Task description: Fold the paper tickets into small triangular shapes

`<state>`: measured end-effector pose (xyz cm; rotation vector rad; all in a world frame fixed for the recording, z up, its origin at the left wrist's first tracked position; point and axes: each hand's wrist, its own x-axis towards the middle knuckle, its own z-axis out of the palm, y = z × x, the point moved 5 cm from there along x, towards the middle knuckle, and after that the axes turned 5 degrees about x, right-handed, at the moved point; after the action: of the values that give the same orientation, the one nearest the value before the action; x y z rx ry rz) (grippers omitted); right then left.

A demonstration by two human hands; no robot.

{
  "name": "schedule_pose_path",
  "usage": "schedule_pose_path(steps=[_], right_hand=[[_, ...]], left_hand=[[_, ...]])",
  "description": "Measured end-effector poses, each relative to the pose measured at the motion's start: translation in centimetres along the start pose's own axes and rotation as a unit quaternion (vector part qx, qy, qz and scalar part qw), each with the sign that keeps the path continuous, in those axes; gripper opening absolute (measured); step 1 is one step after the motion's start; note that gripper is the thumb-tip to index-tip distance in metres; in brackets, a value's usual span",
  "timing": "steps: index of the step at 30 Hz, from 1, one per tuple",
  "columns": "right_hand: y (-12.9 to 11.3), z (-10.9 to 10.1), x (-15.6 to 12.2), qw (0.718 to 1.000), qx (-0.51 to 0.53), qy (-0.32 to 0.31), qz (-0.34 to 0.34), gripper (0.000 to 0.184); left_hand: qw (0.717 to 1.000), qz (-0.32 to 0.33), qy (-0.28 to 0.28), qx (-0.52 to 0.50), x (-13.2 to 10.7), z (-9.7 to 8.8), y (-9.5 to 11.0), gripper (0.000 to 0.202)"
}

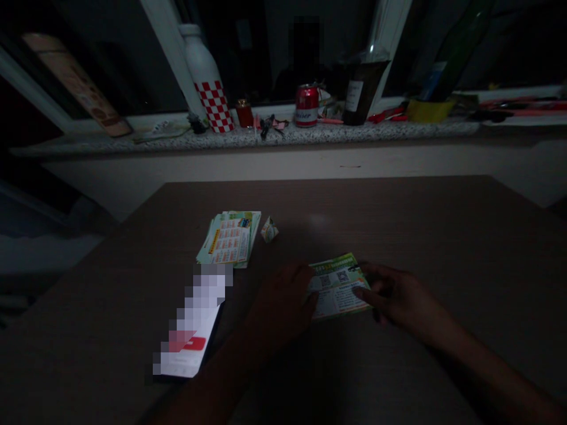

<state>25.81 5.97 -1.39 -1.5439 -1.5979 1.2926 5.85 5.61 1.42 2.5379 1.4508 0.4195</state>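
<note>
A printed green and white leaflet (339, 290) with small square codes is held between my two hands, just above or on the table. My left hand (283, 298) grips its left edge, thumb on top. My right hand (394, 295) pinches the right edge, its thumb lying over the print. To the left lies a loose pile of similar leaflets (230, 239). Beside that pile sits a small folded paper piece (269, 229) with pointed corners. A phone with a lit screen (188, 342) lies left of my left forearm.
The brown table (443, 224) reaches to the wall under a stone windowsill (274, 134). Along the sill stand a red-checked white bottle (212, 94), a red can (307, 106), a dark bag (361, 94), a tilted tumbler (80, 85) and a yellow container (429, 111). The room is dim.
</note>
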Motion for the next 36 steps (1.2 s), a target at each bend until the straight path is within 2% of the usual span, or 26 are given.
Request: schedule_pose_path(steps=[4, 7, 11, 16, 20, 24, 31, 36], right_hand=[[0.2, -0.1, -0.3, 1.0, -0.015, -0.009, -0.009, 0.037], [0.0, -0.6, -0.3, 0.998, -0.027, -0.001, -0.059, 0.034], [-0.7, -1.3, -0.2, 0.987, -0.057, 0.022, -0.151, 0.031], [-0.8, -1.1, -0.1, 0.982, -0.071, 0.042, -0.17, 0.027], [-1.5, -0.8, -0.5, 0.965, -0.079, 0.066, -0.242, 0.021], [-2.1, -0.6, -0.9, 0.947, -0.079, 0.08, -0.302, 0.022], [-2.3, -0.1, -1.2, 0.938, -0.096, 0.066, -0.326, 0.025], [-2.4, 0.6, -1.3, 0.94, -0.104, 0.038, -0.323, 0.031]], left_hand=[[0.996, 0.073, -0.053, 0.022, 0.0, 0.9, 1.5, 0.034], [0.992, 0.101, -0.069, 0.032, 0.1, 1.1, 1.9, 0.031], [0.992, 0.105, -0.067, 0.032, 0.0, 1.1, 1.6, 0.03], [0.991, 0.115, -0.067, 0.029, -0.1, 1.2, 1.5, 0.031], [0.99, 0.115, -0.076, 0.039, 0.0, 1.3, 1.7, 0.03], [0.989, 0.119, -0.077, 0.041, 0.2, 1.3, 2.0, 0.029], [0.985, 0.14, -0.088, 0.04, 0.3, 1.6, 2.7, 0.035], [0.984, 0.158, -0.065, 0.055, 0.4, 1.9, 3.3, 0.027]])
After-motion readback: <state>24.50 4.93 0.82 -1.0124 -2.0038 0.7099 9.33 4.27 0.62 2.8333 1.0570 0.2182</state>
